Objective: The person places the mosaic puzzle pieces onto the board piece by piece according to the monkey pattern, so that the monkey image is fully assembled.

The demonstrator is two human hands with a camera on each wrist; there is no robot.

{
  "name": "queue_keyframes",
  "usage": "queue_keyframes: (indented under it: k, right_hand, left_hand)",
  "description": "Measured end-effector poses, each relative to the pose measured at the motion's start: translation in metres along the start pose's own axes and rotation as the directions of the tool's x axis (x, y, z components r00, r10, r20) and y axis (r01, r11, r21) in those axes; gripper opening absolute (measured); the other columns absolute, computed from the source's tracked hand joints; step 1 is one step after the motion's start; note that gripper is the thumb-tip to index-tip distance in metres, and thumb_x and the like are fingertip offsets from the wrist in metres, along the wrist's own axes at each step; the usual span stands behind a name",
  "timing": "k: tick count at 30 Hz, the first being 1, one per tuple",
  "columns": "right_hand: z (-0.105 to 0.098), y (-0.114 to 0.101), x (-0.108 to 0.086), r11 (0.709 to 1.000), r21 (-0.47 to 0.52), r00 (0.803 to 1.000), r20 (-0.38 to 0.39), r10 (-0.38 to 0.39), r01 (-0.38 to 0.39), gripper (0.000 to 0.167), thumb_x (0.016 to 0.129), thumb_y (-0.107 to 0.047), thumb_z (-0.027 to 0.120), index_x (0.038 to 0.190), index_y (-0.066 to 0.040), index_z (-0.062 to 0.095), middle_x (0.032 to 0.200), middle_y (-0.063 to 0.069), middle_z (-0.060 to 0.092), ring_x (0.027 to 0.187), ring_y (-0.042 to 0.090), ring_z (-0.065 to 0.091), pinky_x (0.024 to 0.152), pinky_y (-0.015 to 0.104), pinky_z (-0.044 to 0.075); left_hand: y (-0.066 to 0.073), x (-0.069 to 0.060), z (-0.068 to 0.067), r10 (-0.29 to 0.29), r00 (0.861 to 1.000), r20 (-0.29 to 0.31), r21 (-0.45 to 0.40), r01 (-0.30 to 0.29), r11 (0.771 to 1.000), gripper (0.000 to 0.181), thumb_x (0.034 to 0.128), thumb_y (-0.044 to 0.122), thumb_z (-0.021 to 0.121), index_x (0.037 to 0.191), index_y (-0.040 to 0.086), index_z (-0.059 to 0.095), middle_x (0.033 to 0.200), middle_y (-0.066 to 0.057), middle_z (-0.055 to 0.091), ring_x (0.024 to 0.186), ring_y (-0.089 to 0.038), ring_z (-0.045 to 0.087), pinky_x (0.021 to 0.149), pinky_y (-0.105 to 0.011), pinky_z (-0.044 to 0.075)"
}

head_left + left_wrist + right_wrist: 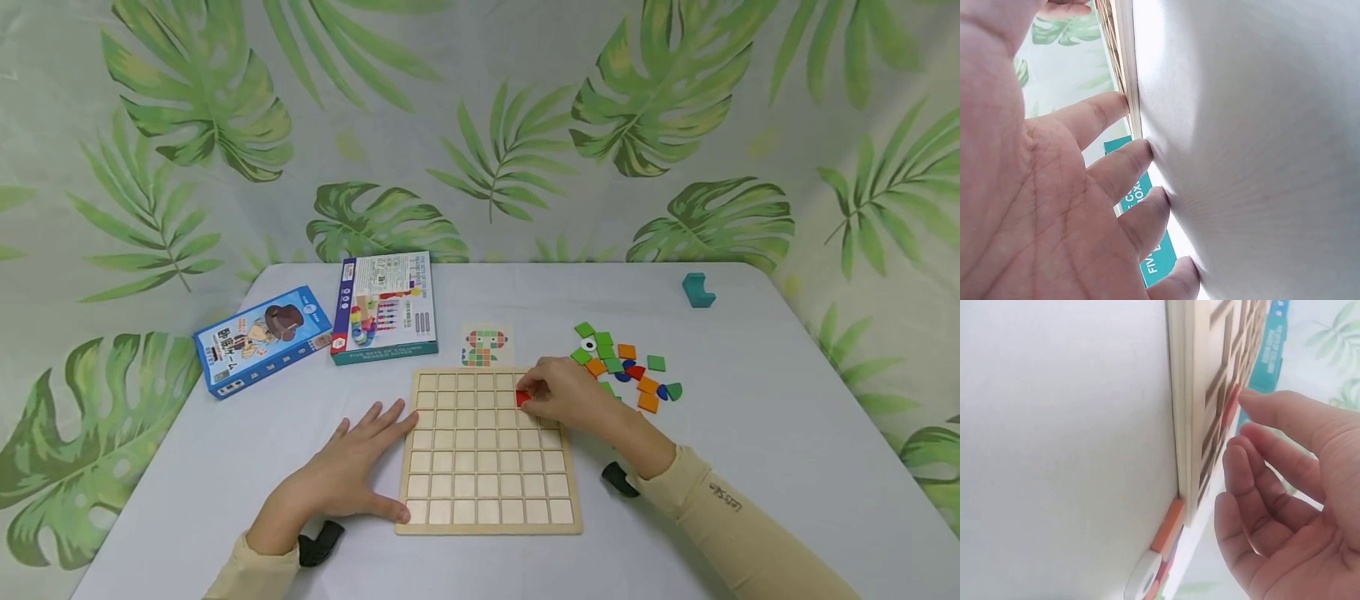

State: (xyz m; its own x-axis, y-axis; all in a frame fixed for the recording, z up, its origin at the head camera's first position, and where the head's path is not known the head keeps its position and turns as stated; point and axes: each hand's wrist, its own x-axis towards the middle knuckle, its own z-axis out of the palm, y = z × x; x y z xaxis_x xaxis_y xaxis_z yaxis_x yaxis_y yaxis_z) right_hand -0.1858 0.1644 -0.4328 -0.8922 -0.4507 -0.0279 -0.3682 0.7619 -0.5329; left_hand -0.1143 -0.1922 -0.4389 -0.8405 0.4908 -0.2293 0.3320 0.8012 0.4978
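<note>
A wooden grid board (487, 529) lies flat on the white table. At its upper right, my right hand (566, 396) pinches a red tile (522, 399) at a cell. From the right wrist view, the thumb is on the red tile (1230, 406) and the other fingers are bent. My left hand (348, 467) rests by the board's left side with fingers spread, its thumb at the lower left corner and a fingertip at the upper left edge. Behind the board lies a pattern card (486, 347) showing a figure of coloured shapes.
Several loose green, orange, red and blue pieces (626, 352) lie right of the board. A blue box (262, 340) and a teal-sided game box (386, 308) are at the back left. One teal block (697, 290) sits at the back right.
</note>
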Motion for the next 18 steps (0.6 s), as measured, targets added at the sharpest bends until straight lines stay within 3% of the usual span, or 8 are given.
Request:
queue_keyframes:
  k: [7, 18]
  right_hand:
    - [-0.011, 0.009, -0.002, 0.996, 0.066, 0.998, 0.034, 0.061, -0.063, 0.021, 0.096, -0.014, 0.079, 0.115, -0.004, 0.078, 0.099, 0.001, 0.073, 0.088, 0.013, 0.064, 0.08, 0.026, 0.06]
    - [-0.031, 0.026, -0.011, 0.998, 0.037, 0.999, -0.021, 0.047, -0.046, 0.023, 0.097, -0.013, 0.079, 0.117, -0.003, 0.077, 0.095, 0.002, 0.072, 0.086, 0.014, 0.063, 0.076, 0.024, 0.057]
  left_hand:
    - [-0.001, 0.0, 0.001, -0.002, 1.0, 0.001, 0.0, 0.002, 1.0, 0.127, 0.0653, 0.063, 0.097, 0.169, 0.021, 0.036, 0.181, -0.008, 0.023, 0.167, -0.046, 0.014, 0.126, -0.082, 0.009]
    - [0.0, 0.0, 0.001, -0.002, 1.0, -0.002, -0.002, 0.002, 1.0, 0.127, 0.0654, 0.063, 0.097, 0.169, 0.021, 0.037, 0.181, -0.008, 0.023, 0.167, -0.046, 0.014, 0.126, -0.082, 0.009]
